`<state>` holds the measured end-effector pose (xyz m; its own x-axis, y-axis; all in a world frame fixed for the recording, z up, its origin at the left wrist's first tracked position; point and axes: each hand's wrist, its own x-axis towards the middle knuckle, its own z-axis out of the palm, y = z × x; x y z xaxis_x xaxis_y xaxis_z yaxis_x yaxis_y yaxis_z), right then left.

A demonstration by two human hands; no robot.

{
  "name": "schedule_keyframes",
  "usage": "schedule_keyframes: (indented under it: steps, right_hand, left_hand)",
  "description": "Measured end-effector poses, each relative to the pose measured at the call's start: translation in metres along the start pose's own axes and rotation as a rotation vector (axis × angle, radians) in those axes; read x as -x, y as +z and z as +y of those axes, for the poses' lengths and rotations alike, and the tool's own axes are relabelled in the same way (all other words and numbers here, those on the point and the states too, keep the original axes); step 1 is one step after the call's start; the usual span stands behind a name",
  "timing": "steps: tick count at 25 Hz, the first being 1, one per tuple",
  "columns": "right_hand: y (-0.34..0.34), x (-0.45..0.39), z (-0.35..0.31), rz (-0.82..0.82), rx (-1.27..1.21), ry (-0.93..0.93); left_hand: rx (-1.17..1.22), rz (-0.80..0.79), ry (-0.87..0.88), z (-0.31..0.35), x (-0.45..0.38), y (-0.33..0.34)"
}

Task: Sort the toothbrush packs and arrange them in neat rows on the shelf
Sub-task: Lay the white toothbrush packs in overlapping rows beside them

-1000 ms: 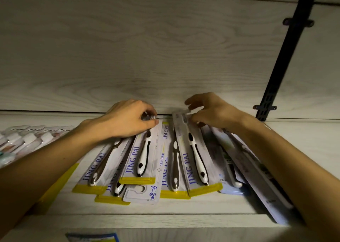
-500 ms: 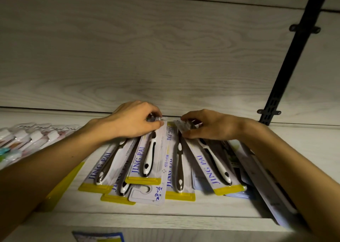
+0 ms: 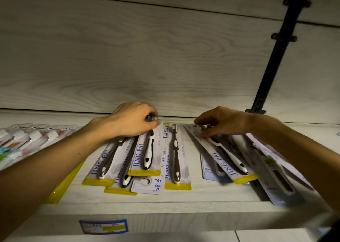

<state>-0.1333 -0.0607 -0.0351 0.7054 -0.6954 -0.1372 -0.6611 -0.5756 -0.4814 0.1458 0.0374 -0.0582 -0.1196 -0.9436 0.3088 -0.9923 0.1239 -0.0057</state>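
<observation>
A pale wood-grain back panel [image 3: 147, 57] rises behind everything — a seam runs across it near the top. A black slotted metal upright [image 3: 272, 61] slants down its right side. A blue-bordered price label [image 3: 104, 226] with a yellow patch sits low on the front edge.

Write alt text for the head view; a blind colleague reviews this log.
Two hands sort toothbrush packs on a pale wooden shelf: the left hand pinches the top of one pack, and the right hand holds a slanted pack lying over others.
</observation>
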Motion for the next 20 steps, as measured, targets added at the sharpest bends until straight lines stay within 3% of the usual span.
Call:
schedule_keyframes:
  steps: [5,8,12,14,17,20]
  right_hand:
    - [-0.015,0.008,0.009,0.045,0.028,0.066]
    - [-0.010,0.003,0.000,0.148,0.169,-0.013]
    - [0.002,-0.014,-0.024,0.322,0.239,-0.130]
    - [0.011,-0.019,-0.025,0.407,0.237,-0.126]
    - [0.024,-0.020,-0.017,0.357,0.266,-0.111]
    - [0.019,-0.021,-0.010,0.154,0.235,-0.097]
  left_hand:
    - [0.003,0.004,-0.007,-0.001,0.000,0.002]
    - [0.023,0.014,-0.009,0.000,0.000,0.005]
    - [0.230,0.149,0.026,0.011,-0.001,0.011]
    - [0.350,0.111,0.038,0.022,-0.005,0.015]
    - [0.511,-0.070,0.024,0.028,-0.015,0.015]
    - [0.460,-0.142,-0.005,0.029,-0.018,0.010]
